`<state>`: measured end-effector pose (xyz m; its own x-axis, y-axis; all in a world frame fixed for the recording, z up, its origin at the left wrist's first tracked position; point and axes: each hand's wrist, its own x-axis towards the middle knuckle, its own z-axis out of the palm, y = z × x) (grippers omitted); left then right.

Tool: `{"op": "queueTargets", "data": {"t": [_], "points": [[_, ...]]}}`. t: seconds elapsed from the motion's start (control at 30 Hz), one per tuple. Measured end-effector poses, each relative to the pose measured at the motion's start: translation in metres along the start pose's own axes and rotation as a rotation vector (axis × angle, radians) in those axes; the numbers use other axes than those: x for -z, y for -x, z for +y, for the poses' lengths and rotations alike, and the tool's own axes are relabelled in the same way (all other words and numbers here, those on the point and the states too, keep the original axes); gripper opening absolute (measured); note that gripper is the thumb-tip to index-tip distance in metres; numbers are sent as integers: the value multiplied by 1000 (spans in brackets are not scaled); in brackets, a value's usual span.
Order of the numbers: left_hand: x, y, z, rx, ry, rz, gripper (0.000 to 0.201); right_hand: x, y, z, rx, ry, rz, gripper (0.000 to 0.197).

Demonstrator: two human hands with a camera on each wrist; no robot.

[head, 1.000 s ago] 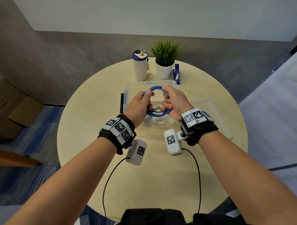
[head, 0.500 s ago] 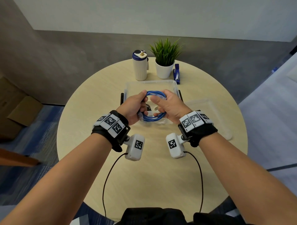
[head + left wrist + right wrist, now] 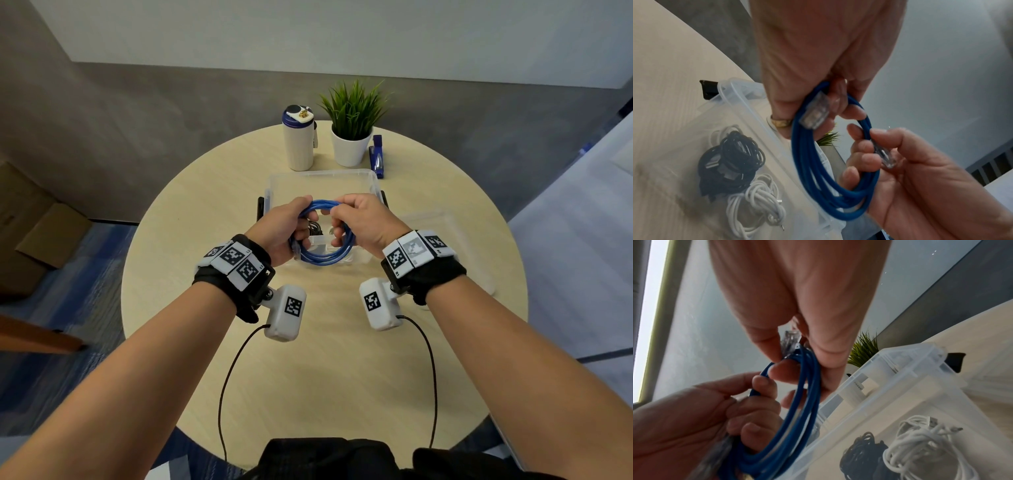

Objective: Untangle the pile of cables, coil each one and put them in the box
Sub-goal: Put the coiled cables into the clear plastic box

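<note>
A coiled blue network cable (image 3: 323, 251) hangs in the air over the near end of the clear plastic box (image 3: 320, 175). My left hand (image 3: 286, 229) grips the coil's left side, with one clear plug (image 3: 815, 112) against its fingers. My right hand (image 3: 363, 219) grips the right side and pinches the other clear plug (image 3: 790, 340). Inside the box lie a bundled black cable (image 3: 731, 162) and a bundled white cable (image 3: 756, 204); both also show in the right wrist view, black cable (image 3: 861, 456), white cable (image 3: 920, 449).
The box lid (image 3: 445, 240) lies to the right of the box on the round wooden table (image 3: 329, 370). Behind the box stand a white bottle (image 3: 298, 138), a potted plant (image 3: 352, 123) and a blue stapler (image 3: 377, 159). Cardboard boxes (image 3: 30, 219) sit on the floor at left.
Both hands have drawn the blue coil nearer and lower, from above the box's middle to its near end, and tilted it more upright. Both grips have held.
</note>
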<state>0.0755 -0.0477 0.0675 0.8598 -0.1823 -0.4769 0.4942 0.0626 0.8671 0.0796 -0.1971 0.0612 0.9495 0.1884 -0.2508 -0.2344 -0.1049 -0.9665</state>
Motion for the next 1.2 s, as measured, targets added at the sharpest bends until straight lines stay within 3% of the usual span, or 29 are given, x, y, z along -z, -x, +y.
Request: {"op": "queueTargets", "data": {"t": [0.17,0.3,0.43,0.53,0.67,0.87,1.03,1.2], "points": [[3,-4,-5,-54,-30,-49,40,-2,-1,1,2,38,-67,14],[6,-5,-10,-104,-102,30,38,5,-10,7,21,106,62,20],[7,-7,-15,-158,-171,88,22,10,-15,12,15,104,159,23],[7,-10,-16,-163,-106,41,22,8,-14,15,14,96,132,24],[3,-10,-13,-92,81,-43,40,6,-12,19,38,51,87,22],[0,-3,-8,-64,6,-192,37,13,-11,15,124,47,74,15],[6,-9,-8,-193,-4,-189,23,28,-8,3,88,382,-55,18],[12,-9,-5,-162,-90,-287,19,41,-8,-13,15,587,-130,22]]}}
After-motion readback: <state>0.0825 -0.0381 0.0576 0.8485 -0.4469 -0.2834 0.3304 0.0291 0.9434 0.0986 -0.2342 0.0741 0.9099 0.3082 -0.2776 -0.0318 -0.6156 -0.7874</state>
